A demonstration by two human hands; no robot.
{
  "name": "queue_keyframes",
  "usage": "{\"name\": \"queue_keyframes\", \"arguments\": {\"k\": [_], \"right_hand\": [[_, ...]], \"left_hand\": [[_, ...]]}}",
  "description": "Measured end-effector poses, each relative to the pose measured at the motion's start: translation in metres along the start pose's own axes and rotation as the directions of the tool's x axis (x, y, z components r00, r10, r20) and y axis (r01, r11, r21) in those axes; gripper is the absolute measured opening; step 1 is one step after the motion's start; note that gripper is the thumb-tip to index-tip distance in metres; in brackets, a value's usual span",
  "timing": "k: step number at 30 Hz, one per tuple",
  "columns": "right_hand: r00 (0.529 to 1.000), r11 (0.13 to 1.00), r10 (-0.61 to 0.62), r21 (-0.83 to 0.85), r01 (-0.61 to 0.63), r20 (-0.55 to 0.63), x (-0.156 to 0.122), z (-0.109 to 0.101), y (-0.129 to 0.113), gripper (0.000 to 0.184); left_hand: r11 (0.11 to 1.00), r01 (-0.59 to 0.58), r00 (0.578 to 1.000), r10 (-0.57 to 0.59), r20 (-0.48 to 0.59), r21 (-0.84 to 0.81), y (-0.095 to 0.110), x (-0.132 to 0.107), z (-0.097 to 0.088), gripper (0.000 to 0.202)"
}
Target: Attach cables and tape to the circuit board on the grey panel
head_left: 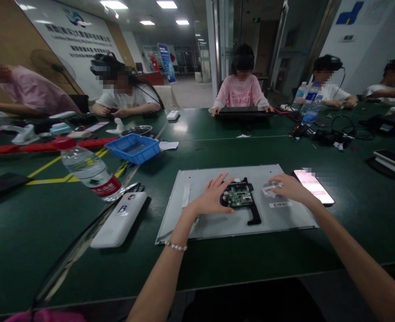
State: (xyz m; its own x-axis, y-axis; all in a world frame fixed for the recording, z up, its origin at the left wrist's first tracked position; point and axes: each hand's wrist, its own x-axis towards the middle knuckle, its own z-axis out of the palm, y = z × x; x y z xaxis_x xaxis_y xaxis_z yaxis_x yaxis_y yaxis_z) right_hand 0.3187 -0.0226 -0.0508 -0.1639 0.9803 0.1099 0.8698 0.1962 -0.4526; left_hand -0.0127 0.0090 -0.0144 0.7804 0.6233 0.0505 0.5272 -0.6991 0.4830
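Observation:
A flat grey panel (217,226) lies on the green table in front of me. On it rests a green circuit board (239,197) in a black plastic frame (255,214). My left hand (214,197) reaches over the board's left side, thumb and fingers spread apart; whether it touches the frame cannot be told. My right hand (289,188) hovers low over the panel's right part, fingertips drawn together beside a white label (269,191). Something small and shiny shows at those fingertips, too small to name. A barcode sticker (280,205) is just below that hand.
A lit phone (313,185) lies right of the panel. To the left are a white power bank (120,219), a tilted-looking water bottle (92,170) and a blue tray (133,150). Cables (83,237) run along the table's seam. Several people sit around the table.

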Motion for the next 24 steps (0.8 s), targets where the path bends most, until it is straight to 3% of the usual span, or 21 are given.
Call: {"name": "queue_keyframes", "arguments": {"k": [4, 7, 14, 19, 24], "right_hand": [[0.998, 0.998, 0.058, 0.033, -0.057, -0.028, -0.015, 0.008, -0.002, 0.033], [0.996, 0.996, 0.08, 0.045, -0.078, -0.042, -0.022, 0.012, -0.009, 0.031], [0.993, 0.992, 0.092, 0.092, -0.085, -0.07, -0.028, 0.015, -0.018, 0.019], [0.994, 0.969, 0.11, 0.225, -0.106, -0.005, -0.027, 0.009, -0.026, 0.012], [0.997, 0.915, 0.051, 0.396, -0.072, 0.063, -0.013, 0.007, -0.035, 0.014]], "left_hand": [[0.981, -0.084, 0.991, 0.101, -0.087, 0.174, 0.031, 0.009, 0.01, 0.062], [0.953, -0.117, 0.984, 0.149, -0.1, 0.278, 0.043, 0.013, 0.017, 0.047], [0.895, -0.163, 0.977, 0.205, -0.058, 0.415, 0.046, 0.015, 0.023, 0.038], [0.893, -0.175, 0.976, 0.212, -0.046, 0.414, 0.043, 0.016, 0.028, 0.038], [0.904, -0.177, 0.977, 0.208, -0.04, 0.388, 0.04, 0.017, 0.029, 0.038]]}}
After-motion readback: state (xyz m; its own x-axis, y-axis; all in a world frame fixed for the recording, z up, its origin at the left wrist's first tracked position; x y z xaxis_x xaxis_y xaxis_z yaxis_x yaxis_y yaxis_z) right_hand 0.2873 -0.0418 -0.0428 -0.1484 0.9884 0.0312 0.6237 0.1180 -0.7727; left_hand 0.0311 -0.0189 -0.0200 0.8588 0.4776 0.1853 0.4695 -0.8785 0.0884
